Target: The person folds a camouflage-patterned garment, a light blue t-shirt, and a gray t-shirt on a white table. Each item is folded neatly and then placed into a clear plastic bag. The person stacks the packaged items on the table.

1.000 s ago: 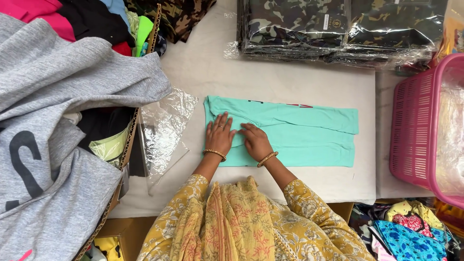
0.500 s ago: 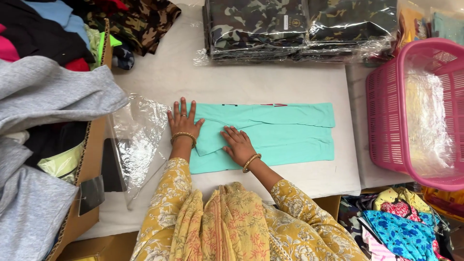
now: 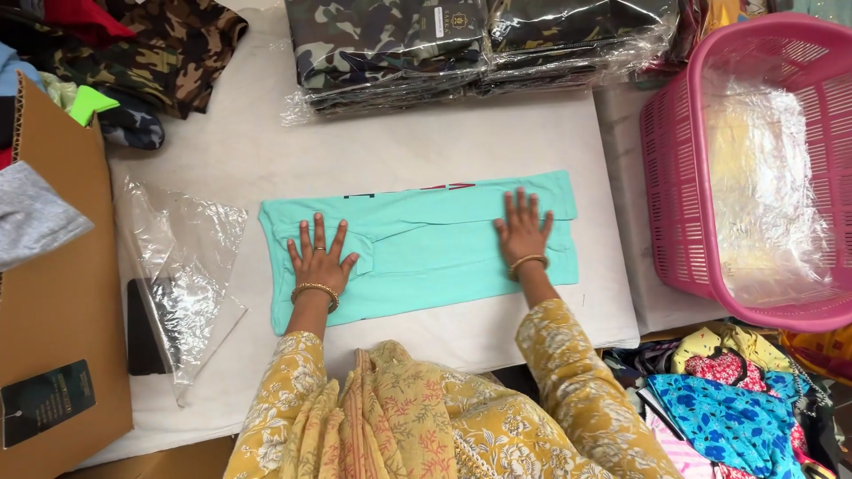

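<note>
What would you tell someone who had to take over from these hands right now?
Left hand: flat, fingers spread, pressing the left end of the turquoise garment. Holds nothing.
Right hand: flat on the right end of the same garment. Holds nothing.
Garment: folded into a long strip, lying across the white table.
Clear plastic bag: empty, on the table left of the garment.
Bagged camouflage stacks: at the table's far edge.
Pink basket: to the right.
Done: lengthwise folds.
Left, probably: fold it shorter and bag it.

The hands moved apart on the turquoise garment (image 3: pixel 417 253): left hand (image 3: pixel 319 262) went to its left end, right hand (image 3: pixel 524 232) toward its right end.
</note>
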